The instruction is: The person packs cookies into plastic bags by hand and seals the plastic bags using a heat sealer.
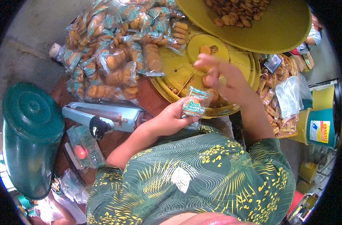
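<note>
My left hand [176, 116] grips a small clear bakery packet [194, 106] with teal print, held upright in front of my chest. The packet's top end looks open, and something brown shows inside. My right hand [221, 80], smeared a little by motion, hovers over the yellow lid [178, 84] with its fingers apart. Several round cookies [205, 50] lie on that lid, some partly hidden under my right hand. Left of the lid is a large pile of filled cookie packets [116, 56].
A tilted yellow basin [283, 33] with loose cookies stands at the back. A pale blue sealer-like device [111, 114] and printed empty wrappers [86, 146] lie left of me. A green lidded bin [30, 138] stands farther left. Packaged snacks [276, 93] and buckets [321, 127] are at the right.
</note>
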### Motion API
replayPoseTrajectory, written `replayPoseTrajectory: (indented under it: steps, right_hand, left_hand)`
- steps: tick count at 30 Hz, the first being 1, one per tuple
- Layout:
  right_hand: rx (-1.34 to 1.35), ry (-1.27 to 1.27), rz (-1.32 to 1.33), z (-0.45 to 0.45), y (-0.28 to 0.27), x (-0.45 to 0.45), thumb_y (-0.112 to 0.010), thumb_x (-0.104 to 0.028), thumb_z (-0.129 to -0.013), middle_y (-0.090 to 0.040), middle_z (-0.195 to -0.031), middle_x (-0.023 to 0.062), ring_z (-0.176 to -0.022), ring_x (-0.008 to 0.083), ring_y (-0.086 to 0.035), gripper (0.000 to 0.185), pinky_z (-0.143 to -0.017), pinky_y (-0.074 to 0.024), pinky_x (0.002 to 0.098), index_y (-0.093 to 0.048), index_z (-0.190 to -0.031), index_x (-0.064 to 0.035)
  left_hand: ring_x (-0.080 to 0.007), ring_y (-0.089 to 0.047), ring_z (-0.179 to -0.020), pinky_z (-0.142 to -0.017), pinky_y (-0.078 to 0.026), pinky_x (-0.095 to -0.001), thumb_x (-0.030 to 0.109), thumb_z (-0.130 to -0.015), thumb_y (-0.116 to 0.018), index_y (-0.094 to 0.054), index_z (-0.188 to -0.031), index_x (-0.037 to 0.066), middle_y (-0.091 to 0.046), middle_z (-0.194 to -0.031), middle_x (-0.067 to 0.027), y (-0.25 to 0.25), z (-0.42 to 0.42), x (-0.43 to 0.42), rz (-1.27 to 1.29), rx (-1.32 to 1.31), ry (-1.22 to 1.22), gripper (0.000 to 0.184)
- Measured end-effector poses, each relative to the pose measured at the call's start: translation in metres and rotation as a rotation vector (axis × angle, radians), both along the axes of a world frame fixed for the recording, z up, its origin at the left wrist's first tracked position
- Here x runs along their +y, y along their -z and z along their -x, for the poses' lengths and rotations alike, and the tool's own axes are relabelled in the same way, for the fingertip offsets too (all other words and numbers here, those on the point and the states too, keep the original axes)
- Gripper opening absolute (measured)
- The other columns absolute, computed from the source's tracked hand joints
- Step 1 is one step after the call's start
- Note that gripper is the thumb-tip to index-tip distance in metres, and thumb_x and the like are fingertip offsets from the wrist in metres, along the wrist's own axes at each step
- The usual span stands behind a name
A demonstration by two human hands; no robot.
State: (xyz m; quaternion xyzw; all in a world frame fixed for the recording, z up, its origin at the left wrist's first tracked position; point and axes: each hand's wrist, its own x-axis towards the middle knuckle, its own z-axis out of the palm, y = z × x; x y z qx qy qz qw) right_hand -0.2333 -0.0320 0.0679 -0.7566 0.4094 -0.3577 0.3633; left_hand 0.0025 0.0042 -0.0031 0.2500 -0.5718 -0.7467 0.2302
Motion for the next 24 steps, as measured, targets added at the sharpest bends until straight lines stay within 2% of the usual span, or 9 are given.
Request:
replayPoseTrajectory:
  steps: [2,5,8,11,14,17,20,23,24]
  right_hand:
    - [0.135,0.217,0.13,0.006,0.011,-0.02,-0.067,-0.016,-0.09,-0.065,-0.118,0.0121,-0.091,0.0267,-0.066,0.048,-0.081,-0.0528,0.0361,-0.055,-0.137,-0.0118]
    - [0.712,0.147,0.366,0.011,0.038,-0.028,-0.068,-0.013,-0.088,-0.064,-0.12,0.0104,-0.102,0.0307,-0.063,0.038,-0.092,-0.0496,0.0385,-0.062,-0.126,-0.0121]
    - [0.671,0.13,0.274,0.012,0.048,-0.031,-0.067,-0.014,-0.088,-0.062,-0.118,0.012,-0.106,0.0351,-0.06,0.03,-0.091,-0.0498,0.0425,-0.066,-0.117,-0.0121]
    - [0.533,0.344,0.161,0.004,0.038,-0.025,-0.067,-0.015,-0.088,-0.063,-0.113,0.0125,-0.105,0.0354,-0.06,0.025,-0.089,-0.0498,0.0431,-0.066,-0.113,-0.0093]
    - [0.549,0.334,0.194,0.015,0.045,-0.03,-0.066,-0.015,-0.089,-0.063,-0.111,0.0149,-0.102,0.0382,-0.061,0.026,-0.088,-0.0501,0.0438,-0.065,-0.113,-0.0072]
    - [0.732,0.454,0.139,0.022,0.037,-0.031,-0.066,-0.015,-0.092,-0.065,-0.102,0.0143,-0.096,0.0301,-0.065,0.023,-0.084,-0.0512,0.0382,-0.063,-0.111,-0.0041]
    - [0.316,0.415,-0.142,0.02,0.019,-0.02,-0.069,-0.02,-0.09,-0.069,-0.099,0.0141,-0.097,0.0318,-0.067,0.024,-0.087,-0.0521,0.0386,-0.065,-0.108,-0.0052]
    - [-0.02,0.233,-0.024,0.013,0.019,-0.006,-0.071,-0.02,-0.089,-0.069,-0.095,0.011,-0.092,0.0225,-0.066,0.021,-0.083,-0.0516,0.0342,-0.066,-0.102,-0.0037]
    - [-0.045,0.088,-0.085,0.01,0.015,-0.001,-0.071,-0.017,-0.089,-0.068,-0.094,0.0087,-0.092,0.0195,-0.065,0.019,-0.083,-0.0507,0.0324,-0.065,-0.101,-0.0035]
  left_hand:
    - [-0.0125,-0.061,-0.11,-0.096,-0.048,-0.0305,0.006,-0.095,-0.066,-0.041,-0.143,0.006,-0.064,-0.116,-0.003,0.001,0.001,0.001,-0.025,0.017,-0.027,0.054]
    - [-0.0125,-0.061,-0.111,-0.097,-0.048,-0.0304,0.006,-0.095,-0.066,-0.04,-0.143,0.006,-0.064,-0.117,-0.0038,0.003,0.001,0.001,-0.089,0.06,-0.063,0.055]
    - [-0.0124,-0.061,-0.112,-0.098,-0.048,-0.0306,0.007,-0.095,-0.066,-0.039,-0.144,0.006,-0.064,-0.117,-0.0043,0.005,0.001,0.0,-0.068,0.083,-0.077,0.056]
    - [-0.0124,-0.06,-0.112,-0.098,-0.048,-0.0307,0.007,-0.095,-0.066,-0.039,-0.144,0.006,-0.064,-0.117,-0.0042,0.007,0.001,0.001,-0.063,0.076,-0.088,0.056]
    - [-0.0124,-0.06,-0.112,-0.098,-0.048,-0.0305,0.006,-0.094,-0.066,-0.04,-0.143,0.006,-0.065,-0.117,-0.0039,0.005,0.001,0.0,-0.052,0.053,-0.079,0.055]
    - [-0.0123,-0.06,-0.111,-0.098,-0.048,-0.03,0.006,-0.094,-0.067,-0.04,-0.142,0.006,-0.065,-0.116,-0.0035,0.003,0.001,0.001,-0.049,0.03,-0.047,0.056]
    - [-0.0118,-0.06,-0.11,-0.097,-0.048,-0.0296,0.006,-0.093,-0.069,-0.041,-0.142,0.005,-0.064,-0.116,-0.0032,0.001,0.0,0.0,-0.026,0.003,0.008,0.056]
    - [-0.0114,-0.06,-0.108,-0.096,-0.048,-0.0295,0.007,-0.092,-0.069,-0.042,-0.141,0.005,-0.064,-0.115,-0.0029,0.002,0.001,0.003,-0.036,-0.001,0.033,0.056]
    - [-0.0114,-0.06,-0.108,-0.096,-0.048,-0.0295,0.008,-0.092,-0.07,-0.042,-0.14,0.005,-0.064,-0.115,-0.0029,-0.003,0.001,0.002,-0.047,-0.024,0.033,0.055]
